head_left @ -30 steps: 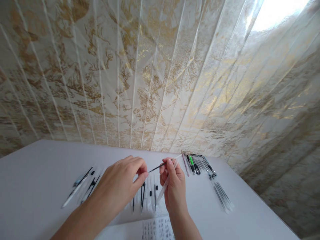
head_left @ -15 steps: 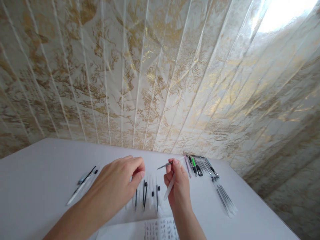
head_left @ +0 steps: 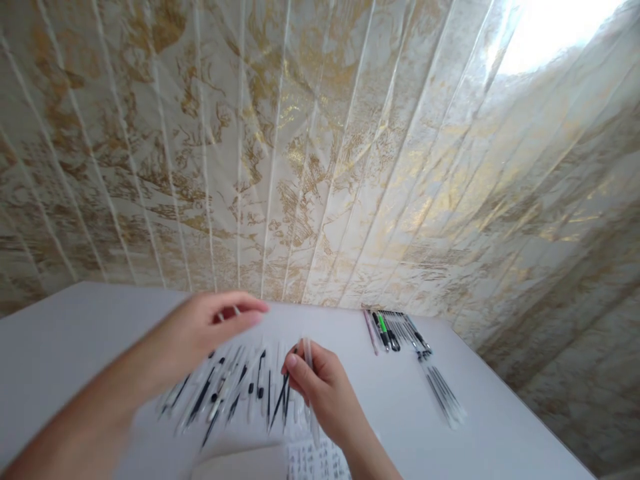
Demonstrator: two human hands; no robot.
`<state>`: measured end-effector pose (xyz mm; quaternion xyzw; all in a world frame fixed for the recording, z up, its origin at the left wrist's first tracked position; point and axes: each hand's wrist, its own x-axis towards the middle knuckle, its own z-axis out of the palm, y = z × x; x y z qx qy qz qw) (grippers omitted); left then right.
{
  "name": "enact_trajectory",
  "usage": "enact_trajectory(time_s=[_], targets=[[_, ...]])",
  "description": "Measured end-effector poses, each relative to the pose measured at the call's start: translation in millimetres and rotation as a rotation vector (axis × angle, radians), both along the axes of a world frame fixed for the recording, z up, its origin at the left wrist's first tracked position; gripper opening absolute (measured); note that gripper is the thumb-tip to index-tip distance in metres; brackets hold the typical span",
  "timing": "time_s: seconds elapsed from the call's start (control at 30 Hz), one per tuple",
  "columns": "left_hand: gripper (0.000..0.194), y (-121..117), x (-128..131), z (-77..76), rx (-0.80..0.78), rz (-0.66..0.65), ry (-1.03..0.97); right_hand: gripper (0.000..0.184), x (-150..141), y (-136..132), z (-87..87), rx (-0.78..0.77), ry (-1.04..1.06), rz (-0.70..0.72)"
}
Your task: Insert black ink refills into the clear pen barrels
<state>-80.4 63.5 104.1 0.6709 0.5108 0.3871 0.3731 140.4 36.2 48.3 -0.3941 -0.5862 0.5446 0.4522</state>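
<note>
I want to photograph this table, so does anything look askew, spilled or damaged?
The pen parts in the middle lie loose at uneven angles, untidy compared with the pens lined up at the far right. I see no spill on the table. The blur leaves small damage impossible to judge.

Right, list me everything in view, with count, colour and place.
Table: one, white, under everything
Wall covering: patterned, white and gold, behind table
Loose pen parts: many, black and clear, table's middle
Written sheet: pale, dark writing, near edge
Green-and-black pen: one, far right group
Pinkish pen: one, left of it
Thin rods: several, grey, right
Pale tube: one, in right hand
Left hand: one, bare, blurred, above parts
Right hand: one, bare, centre
</note>
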Motion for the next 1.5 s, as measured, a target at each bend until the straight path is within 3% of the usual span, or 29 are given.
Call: enact_trajectory(time_s=[0.1,0.17,0.27,0.43,0.6,0.77,1.07,1.23,1.5], targets=[[0.025,-2,56,-4.4,-0.028,-0.217,0.022,0.035,-2,-3,-2.3,0.088,-0.019,0.018],[0.023,0,68,-10.2,-0.092,-0.282,-0.078,0.035,-2,-2,-3.7,0.101,-0.016,0.030],[0.022,4,62,-12.8,-0.153,-0.268,-0.230,0.035,-1,-2,-5.2,0.108,-0.014,0.024],[0.023,10,38,-1.5,-0.013,0.052,-0.512,0.035,1,-6,-2.3,0.174,-0.142,0.052],[0.019,13,25,0.9,0.049,0.190,-0.622,0.027,-1,-11,3.1,0.230,-0.397,0.138],[0.022,15,30,-1.2,0.050,0.149,-0.577,0.022,-4,-13,6.1,0.241,-0.440,0.142],[0.025,7,47,-5.1,0.019,0.085,-0.483,0.038,-5,-12,-2.2,0.222,-0.329,0.145],[0.025,4,51,0.2,0.042,0.114,-0.480,0.047,-9,-8,-11.6,0.186,-0.244,0.119],[0.028,4,48,0.4,0.013,0.124,-0.434,0.047,-13,-13,-8.8,0.200,-0.212,0.169]])
